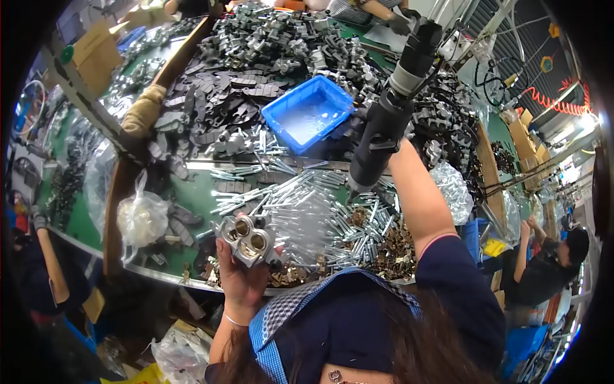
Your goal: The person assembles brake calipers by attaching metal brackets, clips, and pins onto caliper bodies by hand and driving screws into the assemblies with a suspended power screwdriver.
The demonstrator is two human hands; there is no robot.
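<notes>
My left hand [246, 281] is closed around a silver metal brake caliper [246, 240], held low above the table's near edge. Its round bores face up toward me. My right forearm [419, 192] reaches forward to a black power screwdriver [384, 128], which hangs at a slant with its tip down. That tool covers my right hand, so its fingers and grip are hidden. Beneath the tip and beside the caliper lies a wide spread of loose silver pins [300, 198]. Small brown metal clips [396, 249] are heaped at the near right.
A blue plastic bin [271, 116] sits among piles of dark brake pads [217, 96] and metal calipers [275, 41]. Wooden rails [118, 211] flank the work area. A plastic bag [142, 217] hangs at left. Co-workers are at the far side, left and right [543, 275].
</notes>
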